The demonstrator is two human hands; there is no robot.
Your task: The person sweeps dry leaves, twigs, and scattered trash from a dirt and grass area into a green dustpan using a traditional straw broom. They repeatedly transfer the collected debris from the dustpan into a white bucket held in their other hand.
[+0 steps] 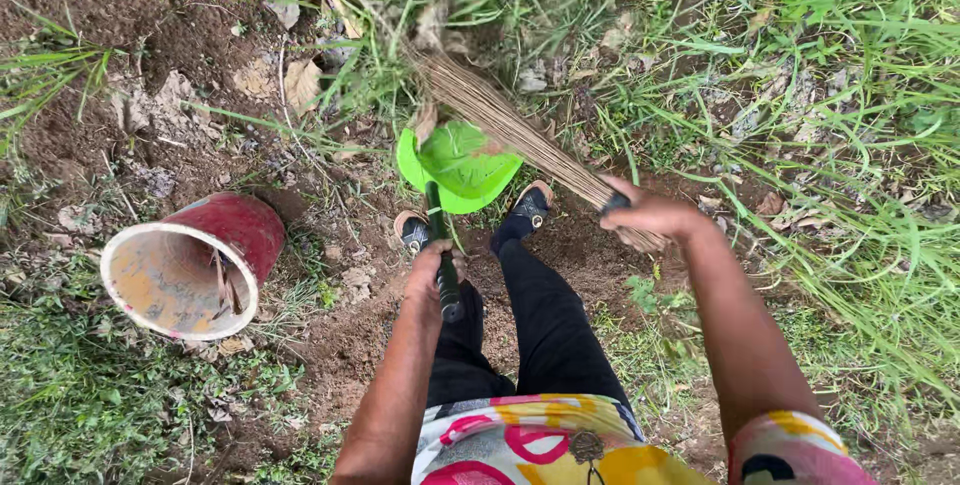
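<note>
My left hand (pixel 432 277) grips the dark handle of a bright green dustpan (pixel 458 167), which rests on the soil just in front of my feet. A green leaf lies in the pan. My right hand (pixel 650 215) holds a bundle of thin brown sticks, a hand broom (pixel 500 120), by its bound end. The broom's bristles slant up and left past the far edge of the dustpan, over dry leaves and grass.
A red bucket (pixel 195 265) with a pale inside lies tipped on its side at the left, holding some debris. Dry leaves (pixel 300 80) litter bare soil beyond it. Long grass (pixel 820 95) covers the right side. My sandalled feet stand behind the dustpan.
</note>
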